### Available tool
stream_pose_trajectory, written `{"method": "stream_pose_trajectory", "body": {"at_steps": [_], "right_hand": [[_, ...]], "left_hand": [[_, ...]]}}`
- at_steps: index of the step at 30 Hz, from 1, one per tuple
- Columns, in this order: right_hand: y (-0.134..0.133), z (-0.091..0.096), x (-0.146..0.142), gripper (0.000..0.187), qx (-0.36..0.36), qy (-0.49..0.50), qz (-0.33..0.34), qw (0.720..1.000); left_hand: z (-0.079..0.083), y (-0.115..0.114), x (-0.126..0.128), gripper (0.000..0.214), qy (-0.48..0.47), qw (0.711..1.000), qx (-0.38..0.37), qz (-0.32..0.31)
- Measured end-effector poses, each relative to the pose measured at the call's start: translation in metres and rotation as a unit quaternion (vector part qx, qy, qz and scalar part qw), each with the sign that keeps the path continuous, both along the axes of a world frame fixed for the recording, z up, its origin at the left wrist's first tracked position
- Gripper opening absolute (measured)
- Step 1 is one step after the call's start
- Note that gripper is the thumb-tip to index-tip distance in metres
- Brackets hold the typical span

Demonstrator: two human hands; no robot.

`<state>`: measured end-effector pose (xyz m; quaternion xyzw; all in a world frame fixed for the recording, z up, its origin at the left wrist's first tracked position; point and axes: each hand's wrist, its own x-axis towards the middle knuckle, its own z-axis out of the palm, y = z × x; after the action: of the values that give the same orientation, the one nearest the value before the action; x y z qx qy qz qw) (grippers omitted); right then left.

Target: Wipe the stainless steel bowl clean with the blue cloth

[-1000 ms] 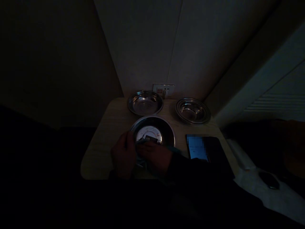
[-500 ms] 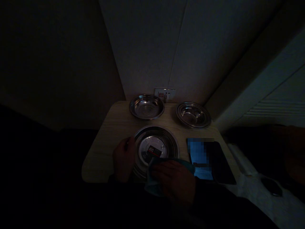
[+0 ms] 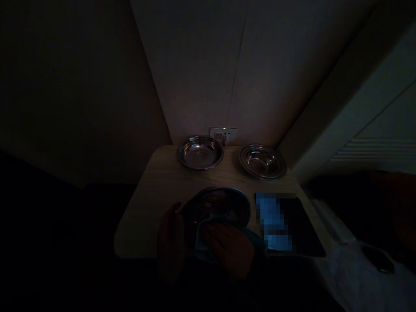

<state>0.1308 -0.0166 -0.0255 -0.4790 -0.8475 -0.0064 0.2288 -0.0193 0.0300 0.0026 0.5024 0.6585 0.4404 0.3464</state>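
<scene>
Holding a blue-green cloth (image 3: 202, 248), the right hand (image 3: 227, 247) has its fingers pressed together at the near side of a metal dish (image 3: 227, 201), by the surface's (image 3: 139, 225) near edge. The left hand (image 3: 170, 242) is at this dish's left rim; whether its fingers pinch it, I cannot tell. Another dish (image 3: 199, 156) lies near the far left corner, nested dishes (image 3: 262, 164) near the far right.
</scene>
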Motion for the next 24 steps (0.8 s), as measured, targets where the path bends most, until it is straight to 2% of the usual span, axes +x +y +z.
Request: {"method": "stream_pose_trajectory", "body": {"at_steps": [3, 7, 11, 14, 17, 21, 24], "right_hand": [[0.005, 0.000, 0.001, 0.032, -0.019, 0.006, -0.021, 1.000], [0.011, 0.002, -0.004, 0.034, -0.041, 0.041, -0.036, 0.998], [0.011, 0.010, -0.016, 0.035, -0.062, 0.094, -0.031, 0.993], [0.011, 0.021, -0.017, 0.036, -0.108, 0.106, -0.017, 0.988], [0.014, 0.033, -0.003, 0.032, -0.164, 0.048, 0.005, 0.985], [0.024, 0.048, 0.023, 0.023, -0.206, -0.045, 0.022, 0.977], [0.027, 0.054, 0.025, 0.019, -0.221, -0.059, 0.019, 0.973]], "left_hand": [[-0.013, -0.012, 0.000, 0.042, -0.012, 1.000, 0.008, -0.025], [-0.019, -0.017, 0.006, 0.032, -0.001, 1.000, -0.016, 0.013], [-0.004, -0.009, 0.014, 0.027, 0.048, 0.994, -0.033, 0.087], [0.011, 0.000, 0.016, 0.025, 0.066, 0.990, -0.050, 0.115], [0.019, 0.007, 0.015, 0.023, 0.071, 0.990, -0.059, 0.110], [0.017, 0.010, 0.013, 0.031, 0.074, 0.994, -0.027, 0.076], [0.015, 0.009, 0.014, 0.037, 0.086, 0.994, -0.024, 0.061]]}}
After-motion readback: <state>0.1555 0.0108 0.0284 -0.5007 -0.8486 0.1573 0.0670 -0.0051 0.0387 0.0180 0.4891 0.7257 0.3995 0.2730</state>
